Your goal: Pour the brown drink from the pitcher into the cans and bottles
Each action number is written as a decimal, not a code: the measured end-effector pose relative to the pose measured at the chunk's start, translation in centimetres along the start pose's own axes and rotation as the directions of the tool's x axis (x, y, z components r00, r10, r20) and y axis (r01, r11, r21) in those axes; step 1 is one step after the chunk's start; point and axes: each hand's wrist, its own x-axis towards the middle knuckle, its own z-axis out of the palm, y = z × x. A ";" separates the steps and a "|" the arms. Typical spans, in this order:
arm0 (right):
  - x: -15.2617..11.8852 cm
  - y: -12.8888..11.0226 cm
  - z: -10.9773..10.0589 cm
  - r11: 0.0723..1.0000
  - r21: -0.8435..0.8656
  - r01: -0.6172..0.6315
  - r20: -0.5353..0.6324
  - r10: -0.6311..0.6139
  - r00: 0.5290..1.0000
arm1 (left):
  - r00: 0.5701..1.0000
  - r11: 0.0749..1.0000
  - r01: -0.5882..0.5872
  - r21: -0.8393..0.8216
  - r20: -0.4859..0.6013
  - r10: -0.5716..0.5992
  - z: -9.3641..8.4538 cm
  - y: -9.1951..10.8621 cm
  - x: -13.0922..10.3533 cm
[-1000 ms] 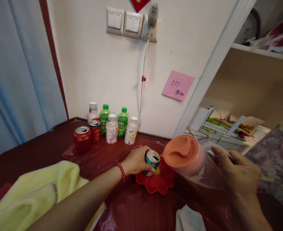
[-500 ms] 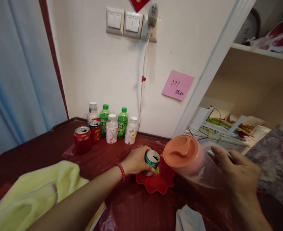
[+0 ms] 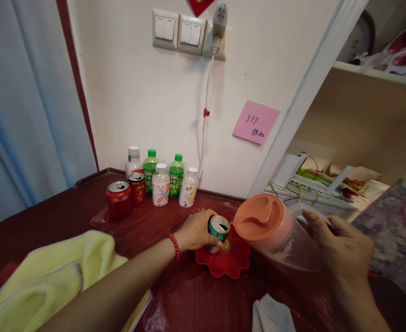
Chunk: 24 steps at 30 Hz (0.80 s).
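My left hand (image 3: 197, 231), with a red bead bracelet at the wrist, is wrapped round a dark green can (image 3: 218, 229) with an opened top. The can is over a red scalloped dish (image 3: 228, 263). My right hand (image 3: 341, 249) grips the handle of a clear plastic pitcher (image 3: 296, 244), which is tilted to the left. The pitcher's orange lid (image 3: 261, 216) has its spout beside the can's top, and a thin stream seems to show between them.
Two red cans (image 3: 119, 201), two green-capped bottles (image 3: 177, 177) and several white-capped bottles (image 3: 188, 189) stand near the wall. A yellow cloth (image 3: 61, 267) lies at the left, a pale cloth (image 3: 272, 314) at the front. Shelves (image 3: 379, 76) are at the right.
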 end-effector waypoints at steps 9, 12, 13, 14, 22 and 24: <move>-0.6 -0.8 0.1 1.000 0.000 -0.016 -0.010 0.016 1.000 | 1.000 1.000 0.000 -0.007 0.003 0.000 0.1 0.0 -0.1; -0.7 -1.1 0.1 1.000 -0.014 0.008 -0.016 -0.008 1.000 | 1.000 1.000 0.003 -0.003 -0.001 -0.003 0.0 0.1 -0.2; -0.7 -1.1 0.1 1.000 -0.016 0.017 -0.019 -0.018 1.000 | 1.000 1.000 0.001 0.001 -0.002 -0.001 0.0 0.1 -0.2; -0.7 -1.1 0.1 1.000 -0.016 0.021 -0.019 -0.022 1.000 | 1.000 1.000 -0.001 0.005 -0.002 0.001 0.0 0.2 -0.2; -0.2 -0.3 0.1 1.000 -0.028 0.000 -0.011 -0.001 1.000 | 1.000 1.000 -0.002 0.003 0.005 0.002 0.0 0.0 -0.1; -0.1 -0.1 0.1 1.000 -0.024 -0.007 -0.006 0.007 1.000 | 1.000 1.000 0.000 0.001 0.006 0.000 0.0 0.0 -0.1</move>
